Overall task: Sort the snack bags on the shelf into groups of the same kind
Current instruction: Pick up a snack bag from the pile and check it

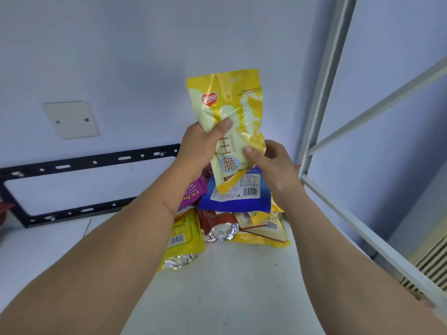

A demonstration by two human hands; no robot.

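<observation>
The person is holding a yellow cheese-crisp bag (232, 126) upright above the white shelf (232, 281), with both hands curled round it: the left hand (202, 143) is gripping its left edge with the thumb pressing across the front, and the right hand (271, 160) is pinching its lower right side. The bag is hanging clear of the pile, just above a blue bag (238, 197) that is lying back side up on top of the heap near the shelf's far edge. To do this step well, I judge the person should be reading the front print, then looking for its match; a yellow bag with a barcode (263, 232) at the right of the pile looks like the same kind, though that is hard to confirm. Setting the held bag on the bare near part of the shelf, well apart from the heap, would be starting a clean group. The shelf is the only carrier here, and it is also bearing a purple bag (193, 193), a red bag with a foil patch (219, 228) and a yellow-green bag (185, 235) at the heap's left.
</observation>
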